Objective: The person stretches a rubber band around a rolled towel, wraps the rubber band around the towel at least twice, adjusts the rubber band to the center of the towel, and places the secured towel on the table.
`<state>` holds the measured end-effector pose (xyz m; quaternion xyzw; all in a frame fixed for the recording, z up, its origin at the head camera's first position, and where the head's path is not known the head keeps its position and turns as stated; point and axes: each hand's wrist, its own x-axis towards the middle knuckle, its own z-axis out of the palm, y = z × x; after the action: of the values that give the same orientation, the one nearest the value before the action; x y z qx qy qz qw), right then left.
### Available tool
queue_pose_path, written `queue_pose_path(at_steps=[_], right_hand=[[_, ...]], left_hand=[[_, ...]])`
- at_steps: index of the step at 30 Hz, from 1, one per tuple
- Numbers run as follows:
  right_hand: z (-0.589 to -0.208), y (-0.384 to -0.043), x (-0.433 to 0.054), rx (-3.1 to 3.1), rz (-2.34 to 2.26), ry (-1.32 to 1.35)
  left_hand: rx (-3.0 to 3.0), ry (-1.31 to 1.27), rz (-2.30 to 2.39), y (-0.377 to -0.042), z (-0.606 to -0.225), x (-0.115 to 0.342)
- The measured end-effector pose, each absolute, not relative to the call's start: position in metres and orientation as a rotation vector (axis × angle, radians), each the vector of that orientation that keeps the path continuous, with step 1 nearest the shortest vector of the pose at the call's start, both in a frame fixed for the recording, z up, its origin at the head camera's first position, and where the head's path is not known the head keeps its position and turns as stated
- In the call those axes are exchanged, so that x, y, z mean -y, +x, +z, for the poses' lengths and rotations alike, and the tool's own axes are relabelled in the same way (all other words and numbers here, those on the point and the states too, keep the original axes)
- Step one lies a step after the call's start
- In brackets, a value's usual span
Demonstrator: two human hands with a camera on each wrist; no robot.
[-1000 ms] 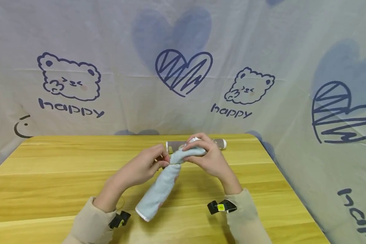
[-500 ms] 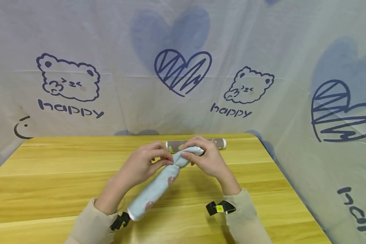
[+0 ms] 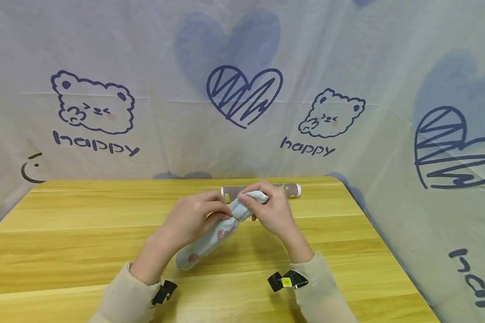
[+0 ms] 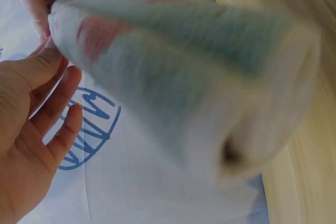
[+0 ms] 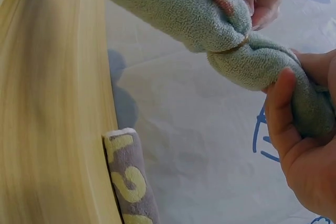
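Observation:
A light blue rolled towel (image 3: 206, 244) with pink spots slants across the middle, raised off the table. A thin tan rubber band (image 5: 231, 49) cinches it into a narrow neck. My left hand (image 3: 194, 220) pinches at that band with thumb and forefinger, its other fingers spread apart in the left wrist view. The shorter upper end of the roll lies in my right hand (image 3: 272, 211), thumb on top and fingers curled round it. The longer part hangs down toward the lower left, its loose end blurred in the left wrist view.
Behind the hands, a brown rolled towel (image 5: 131, 182) with yellow figures lies along the far edge of the wooden table (image 3: 64, 251). A pale curtain (image 3: 165, 134) with blue hearts and bears hangs beyond it. Each wrist wears a black camera strap.
The blue roll has turned, so its long end has swung left and up, and its pink spots have come into view. Both hands remain near the cinched neck.

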<state>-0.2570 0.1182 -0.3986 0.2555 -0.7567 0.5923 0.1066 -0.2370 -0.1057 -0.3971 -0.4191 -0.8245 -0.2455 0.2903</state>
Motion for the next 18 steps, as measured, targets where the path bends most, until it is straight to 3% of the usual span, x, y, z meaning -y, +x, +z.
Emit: queue_pose_path(at_steps=[18], right_hand=[[-0.4009,-0.2544,-0.1084,2.061,1.911,0.666]], left_hand=[[2.313,-1.079,-0.606,-0.2335,-0.4013,0.0982]])
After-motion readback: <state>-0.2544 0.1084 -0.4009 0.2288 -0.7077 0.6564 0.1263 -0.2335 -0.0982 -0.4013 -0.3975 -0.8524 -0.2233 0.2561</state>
